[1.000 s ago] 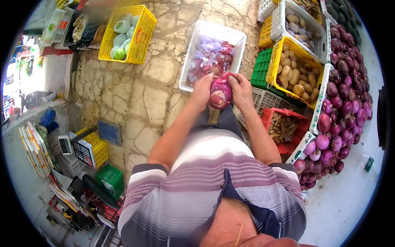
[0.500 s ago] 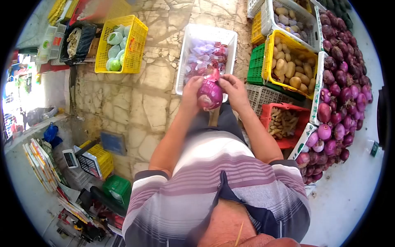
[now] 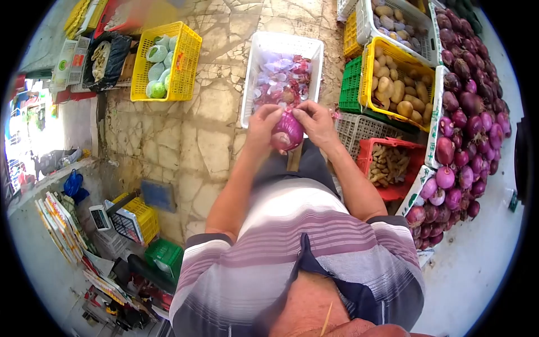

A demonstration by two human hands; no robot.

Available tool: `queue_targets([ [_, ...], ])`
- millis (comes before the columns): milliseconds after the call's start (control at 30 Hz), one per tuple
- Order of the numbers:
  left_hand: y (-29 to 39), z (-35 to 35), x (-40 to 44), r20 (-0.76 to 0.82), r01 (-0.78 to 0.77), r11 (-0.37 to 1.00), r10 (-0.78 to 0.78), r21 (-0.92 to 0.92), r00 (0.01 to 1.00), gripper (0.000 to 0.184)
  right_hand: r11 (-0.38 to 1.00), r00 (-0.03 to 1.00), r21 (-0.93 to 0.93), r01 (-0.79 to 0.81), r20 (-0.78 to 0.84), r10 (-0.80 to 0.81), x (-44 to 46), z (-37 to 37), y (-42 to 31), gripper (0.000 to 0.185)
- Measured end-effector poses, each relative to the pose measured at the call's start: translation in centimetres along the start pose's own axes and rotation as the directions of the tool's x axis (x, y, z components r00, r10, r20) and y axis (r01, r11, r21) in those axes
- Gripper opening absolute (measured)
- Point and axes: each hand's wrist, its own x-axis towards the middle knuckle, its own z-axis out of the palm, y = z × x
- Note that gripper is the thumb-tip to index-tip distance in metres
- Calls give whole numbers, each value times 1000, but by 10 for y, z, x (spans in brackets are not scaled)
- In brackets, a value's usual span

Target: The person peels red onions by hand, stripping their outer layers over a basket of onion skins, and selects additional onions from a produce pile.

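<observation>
A large red onion (image 3: 287, 133) with glossy purple skin is held in front of my body, over the near edge of a white basket (image 3: 245, 84). My left hand (image 3: 263, 124) is closed around the onion's left side. On its upper right, my right hand (image 3: 318, 122) pinches with thumb and fingers at the skin. The fingers partly cover the top of the onion. Loose purple onion skins (image 3: 300, 70) and pale, thin wrapping-like pieces fill the basket just beyond my hands.
On the right, red onions (image 3: 471, 121) are heaped beside a yellow crate of potatoes (image 3: 393, 92) and a red crate of ginger (image 3: 387, 165). A yellow crate (image 3: 193, 62) of netted green produce stands left. A scale (image 3: 100, 218) sits lower left.
The loose red skin standing up at the onion's top is gone from there, and a small reddish scrap shows beside my right hand. My hands stay around the onion.
</observation>
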Motion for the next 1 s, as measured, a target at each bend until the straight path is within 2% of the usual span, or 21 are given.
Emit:
queue_targets([
  [133,-1,-1,1,36,9,999,-7,-40,999,24,989,997,-134,62,-46,-69,5,3,4,22],
  [167,0,0,1,35,17,998,-15,-58,999,26,990,997,-138,13,-76,-24,5,3,3,25],
  [267,4,-7,1,71,-3,991,12,-134,997,33,987,973,85,-134,-176,147,11,3,19,24],
  [367,-3,-15,3,74,-47,969,67,-243,995,39,995,980,78,-61,-182,75,8,7,16,26],
  [467,-8,-18,5,25,-26,934,38,-357,999,41,993,980,116,15,-201,8,4,15,16,28],
  [533,-3,-14,2,-19,-52,944,48,-326,999,35,983,978,176,45,-209,-7,-10,30,-26,29],
  [567,-2,-12,2,-38,-63,948,53,-311,998,32,993,987,105,53,-158,-36,-8,30,-5,29],
  [667,-9,-9,1,-51,-40,927,22,-373,998,34,1000,998,-4,-8,-62,8,0,23,-5,28],
  [700,-13,-9,3,-32,-7,922,-7,-387,999,36,1000,997,6,21,-76,-20,4,23,3,27],
  [867,2,1,-1,89,219,894,-200,-392,976,40,970,988,-231,78,-113,-106,2,14,6,24],
  [967,-16,-11,8,155,214,965,-191,-150,969,47,955,980,-273,117,-122,-155,0,9,8,24],
  [1000,-17,-12,6,152,203,970,-182,-132,971,47,953,978,-269,137,-118,-173,-1,11,12,25],
])
